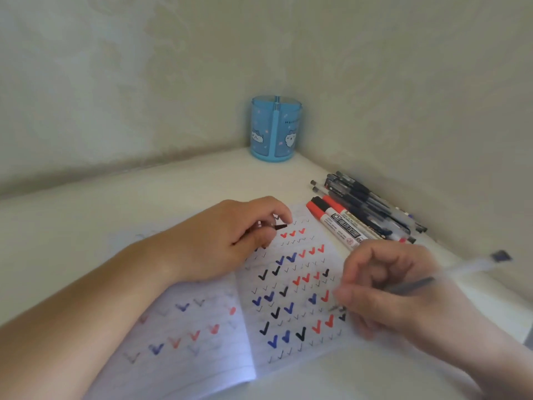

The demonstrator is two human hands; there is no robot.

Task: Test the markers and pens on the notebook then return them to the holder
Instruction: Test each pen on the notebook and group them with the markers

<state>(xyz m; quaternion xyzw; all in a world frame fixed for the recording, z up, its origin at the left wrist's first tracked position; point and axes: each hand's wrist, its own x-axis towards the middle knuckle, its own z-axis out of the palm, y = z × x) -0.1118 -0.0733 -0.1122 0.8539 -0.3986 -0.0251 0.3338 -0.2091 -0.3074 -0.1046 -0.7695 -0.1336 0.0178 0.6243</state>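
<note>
Our right fingers [350,293] pinch a clear pen [450,274] low on its barrel, its tip down on the right page of the open notebook [202,350], its capped end blurred toward the wall; the right hand [403,290] curls round it. Our left fingers [277,215] curl round a small dark pen cap [280,227], the left hand [230,241] resting on the notebook's upper edge; black, blue and red ticks cover both pages. Just beyond lie red-capped markers [334,220] beside a heap of dark pens [372,206]; the blue holder [276,129] stands upright in the desk's [86,226] corner, well apart.
</note>
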